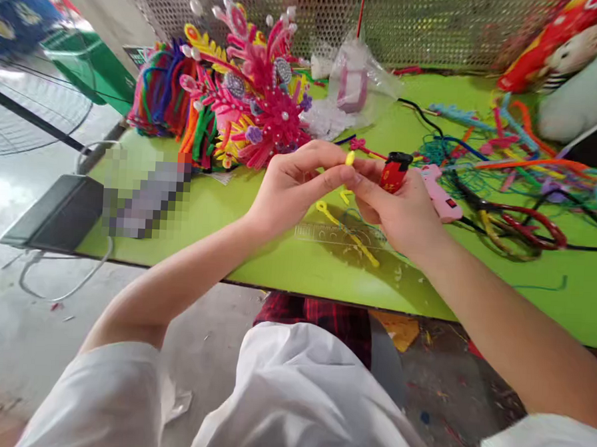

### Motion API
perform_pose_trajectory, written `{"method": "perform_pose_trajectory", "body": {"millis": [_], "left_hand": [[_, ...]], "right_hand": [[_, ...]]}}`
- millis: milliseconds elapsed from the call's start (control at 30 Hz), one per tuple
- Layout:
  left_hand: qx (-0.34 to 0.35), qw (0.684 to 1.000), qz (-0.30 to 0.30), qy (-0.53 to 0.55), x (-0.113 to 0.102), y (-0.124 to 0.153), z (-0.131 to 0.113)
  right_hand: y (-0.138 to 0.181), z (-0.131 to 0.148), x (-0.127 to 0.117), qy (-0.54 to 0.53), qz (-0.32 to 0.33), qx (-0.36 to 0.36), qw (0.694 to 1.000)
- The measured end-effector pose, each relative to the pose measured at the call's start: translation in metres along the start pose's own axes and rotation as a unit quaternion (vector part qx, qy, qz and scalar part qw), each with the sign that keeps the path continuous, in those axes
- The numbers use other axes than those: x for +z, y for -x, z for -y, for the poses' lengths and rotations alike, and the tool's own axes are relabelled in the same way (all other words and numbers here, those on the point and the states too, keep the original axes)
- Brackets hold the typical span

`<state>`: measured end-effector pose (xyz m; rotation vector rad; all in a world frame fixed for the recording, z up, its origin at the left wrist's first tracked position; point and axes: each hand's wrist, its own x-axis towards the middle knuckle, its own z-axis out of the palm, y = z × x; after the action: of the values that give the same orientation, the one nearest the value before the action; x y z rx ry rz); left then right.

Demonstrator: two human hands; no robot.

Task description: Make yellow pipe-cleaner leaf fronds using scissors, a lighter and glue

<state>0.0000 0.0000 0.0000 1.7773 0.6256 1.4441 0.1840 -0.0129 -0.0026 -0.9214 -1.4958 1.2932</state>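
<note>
Yellow pipe cleaner point(350, 158), a short fuzzy piece, is pinched between the fingertips of both hands just above the green table point(286, 269). The left hand point(290, 186) closes thumb and forefinger on it from the nine o'clock side; the right hand point(404, 209) meets it from three o'clock with its fingertips, while its remaining fingers are curled around a red lighter point(394, 172) that stands up out of the fist. So both hands are closed, the right one carrying two things at once.

Directly below the hands, at six o'clock, lies a clear ruler point(340, 234) with another yellow looped pipe-cleaner piece point(345, 229) lying across it. A pink glue gun point(437, 194) rests just beyond the right hand, and loose coloured stems are scattered at two o'clock. At eleven o'clock stands a finished pink pipe-cleaner headdress point(258, 94) with pearls, beside a bundle of mixed stems point(160, 96).

By the look of it, the step in hand is shaping or curling the tip of the small yellow piece. A fine, steady twist between the fingertips seems called for, with the lighter kept clear of the fuzz.
</note>
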Motion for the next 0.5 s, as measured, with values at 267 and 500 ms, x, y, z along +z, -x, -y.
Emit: {"method": "perform_pose_trajectory", "body": {"millis": [267,500], "left_hand": [[0.058,0.977,0.003,-0.203,-0.002,0.006,-0.007],[0.056,0.966,-0.002,-0.251,-0.003,0.005,-0.014]], "right_hand": [[0.004,0.015,-0.005,0.197,-0.105,-0.192,0.956],[0.003,0.013,-0.008,0.223,-0.124,-0.198,0.947]]}}
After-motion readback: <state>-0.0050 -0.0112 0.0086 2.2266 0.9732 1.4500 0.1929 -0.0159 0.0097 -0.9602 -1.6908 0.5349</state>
